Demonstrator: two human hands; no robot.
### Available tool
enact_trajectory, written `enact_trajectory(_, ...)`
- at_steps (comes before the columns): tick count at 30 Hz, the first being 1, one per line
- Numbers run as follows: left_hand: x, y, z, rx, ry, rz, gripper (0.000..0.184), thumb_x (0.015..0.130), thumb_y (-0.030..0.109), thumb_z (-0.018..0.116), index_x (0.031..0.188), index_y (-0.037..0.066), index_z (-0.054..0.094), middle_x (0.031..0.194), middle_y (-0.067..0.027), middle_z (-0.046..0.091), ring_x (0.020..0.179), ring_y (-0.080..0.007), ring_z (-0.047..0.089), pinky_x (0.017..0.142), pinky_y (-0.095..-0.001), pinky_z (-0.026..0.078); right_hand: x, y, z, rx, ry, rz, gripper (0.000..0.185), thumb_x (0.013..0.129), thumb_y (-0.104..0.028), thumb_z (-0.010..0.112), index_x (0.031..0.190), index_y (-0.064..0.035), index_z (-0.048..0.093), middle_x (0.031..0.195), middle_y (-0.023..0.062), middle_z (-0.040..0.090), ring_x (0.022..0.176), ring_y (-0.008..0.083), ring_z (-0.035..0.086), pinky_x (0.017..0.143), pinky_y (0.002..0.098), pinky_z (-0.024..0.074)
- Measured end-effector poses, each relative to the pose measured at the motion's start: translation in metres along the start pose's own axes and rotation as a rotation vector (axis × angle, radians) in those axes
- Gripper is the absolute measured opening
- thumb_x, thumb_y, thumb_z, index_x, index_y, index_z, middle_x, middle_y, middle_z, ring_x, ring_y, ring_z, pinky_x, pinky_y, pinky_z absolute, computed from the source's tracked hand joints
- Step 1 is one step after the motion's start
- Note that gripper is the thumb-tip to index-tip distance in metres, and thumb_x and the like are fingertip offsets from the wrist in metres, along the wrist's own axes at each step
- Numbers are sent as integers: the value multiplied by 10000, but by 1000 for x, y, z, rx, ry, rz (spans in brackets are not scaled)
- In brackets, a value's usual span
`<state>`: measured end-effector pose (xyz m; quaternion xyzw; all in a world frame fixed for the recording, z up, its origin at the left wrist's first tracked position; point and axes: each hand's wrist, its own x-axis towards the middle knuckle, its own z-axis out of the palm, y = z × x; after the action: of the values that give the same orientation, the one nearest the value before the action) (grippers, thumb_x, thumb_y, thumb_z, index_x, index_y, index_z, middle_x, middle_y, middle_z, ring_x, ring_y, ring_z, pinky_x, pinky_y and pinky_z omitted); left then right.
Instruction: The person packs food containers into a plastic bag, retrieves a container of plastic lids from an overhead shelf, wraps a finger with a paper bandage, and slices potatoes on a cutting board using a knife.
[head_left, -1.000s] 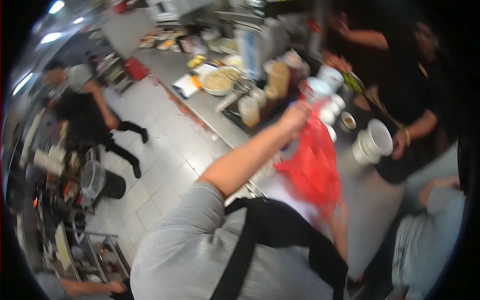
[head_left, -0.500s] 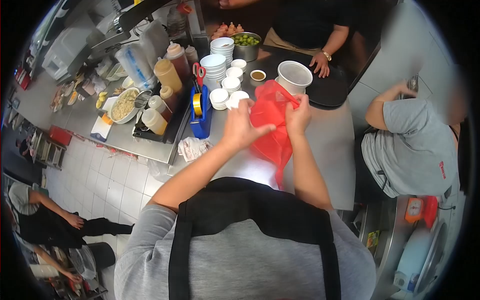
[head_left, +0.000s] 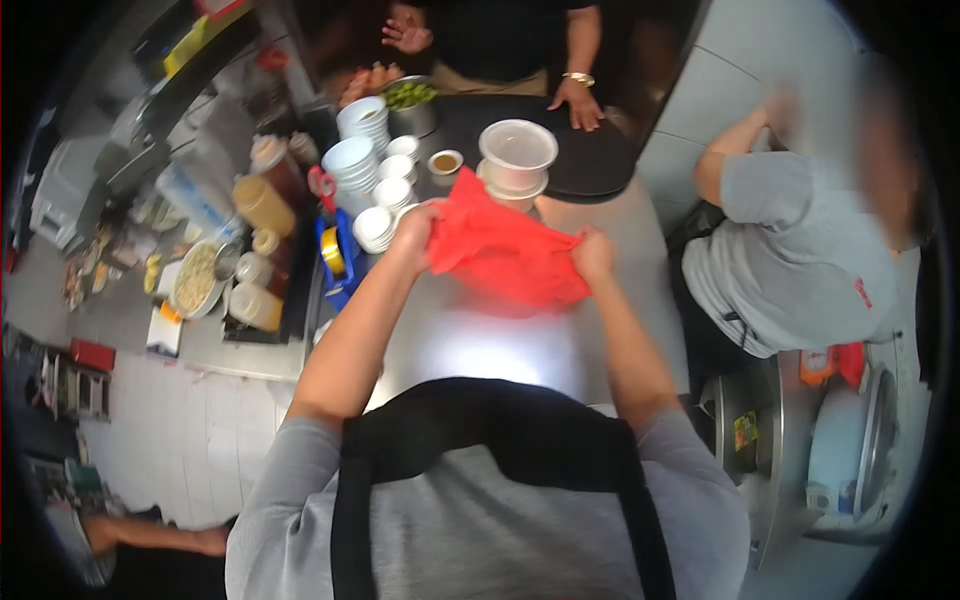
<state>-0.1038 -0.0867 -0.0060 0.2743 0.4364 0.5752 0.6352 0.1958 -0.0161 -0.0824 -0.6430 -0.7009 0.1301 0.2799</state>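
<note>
A red plastic bag (head_left: 510, 245) is stretched between my two hands above the steel counter (head_left: 440, 330). My left hand (head_left: 413, 237) is closed on its left edge, and my right hand (head_left: 594, 256) grips the right edge. The bag's lower part is smeared by motion. Just beyond it stands a round lidded plastic container (head_left: 518, 158), its base partly hidden by the bag. Left of my left hand are stacked small white cups (head_left: 374, 228) and a blue tape dispenser (head_left: 338, 262) with yellow tape.
Sauce bottles (head_left: 262, 208), stacked bowls (head_left: 352, 165) and a bowl of pale food (head_left: 197, 280) fill the left side. A small sauce cup (head_left: 445, 162) sits behind the bag. One person rests a hand (head_left: 577, 103) on the black board (head_left: 590, 160); another in grey (head_left: 790, 250) stands right.
My left hand has taken hold of the bag, which is now spread wide instead of hanging from my right hand. The view has shifted. The person opposite has raised a hand.
</note>
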Motion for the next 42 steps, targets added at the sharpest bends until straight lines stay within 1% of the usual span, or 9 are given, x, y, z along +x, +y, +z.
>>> enact_trajectory(4,-28,7,27,1616,1,534,196,766,32,475,957,-1,509,933,-235,592,858,-381,587,716,-449,473,24,19,21,1139,-391,156,273,803,2,519,1071,-37,548,1055,148,591,994,272,577,855,383,466)
enact_trajectory(7,31,-12,-35,1681,235,458,213,755,136,570,928,18,533,886,-260,606,858,-413,591,726,-464,477,-7,-69,-85,1913,-872,154,390,823,35,500,1211,-11,488,1158,141,550,1062,233,549,957,381,423)
enact_trajectory(19,-2,33,50,410,-508,66,533,657,-165,490,1131,54,599,1060,-69,625,881,-235,627,786,-308,491,62,48,6,-192,-567,-237,234,760,-101,606,983,-43,642,974,102,657,857,224,631,753,333,492)
enact_trajectory(21,-1,29,46,720,-627,182,574,632,-153,473,1138,83,606,1064,-85,628,897,-227,620,810,-305,480,95,108,75,-227,-717,-611,276,755,-144,624,1022,-78,634,979,111,658,870,245,630,736,362,498)
enact_trajectory(23,23,25,13,1196,-664,164,613,608,-140,461,1145,114,609,1046,-138,629,895,-249,619,814,-300,475,82,100,60,1072,-1110,319,278,754,-212,639,1021,-132,627,897,75,658,809,232,626,701,372,511)
enact_trajectory(26,22,15,-15,1868,-214,213,640,593,-121,446,1144,159,614,939,-222,622,860,-320,610,769,-313,479,83,15,-16,133,-1228,397,267,778,-266,631,1021,-156,619,867,22,613,699,176,580,662,355,507)
enact_trajectory(31,25,2,-29,1542,-164,293,552,632,-124,430,1079,131,629,895,-187,615,823,-299,608,728,-336,486,126,3,-18,343,-649,402,446,777,-339,664,1088,-42,545,975,110,587,756,235,607,640,321,541)
enact_trajectory(38,6,35,-21,726,-537,72,318,704,-119,446,941,39,588,996,-7,556,848,-117,556,792,-256,443,154,-31,54,844,-724,557,355,821,-99,548,1072,132,450,943,243,570,810,333,627,686,416,566)
enact_trajectory(42,-1,36,-32,1210,-716,-78,296,731,-69,463,941,51,632,934,-49,620,879,-148,561,789,-262,431,136,-51,45,1089,-636,590,311,802,32,457,1083,162,428,959,261,560,826,370,623,697,422,579)
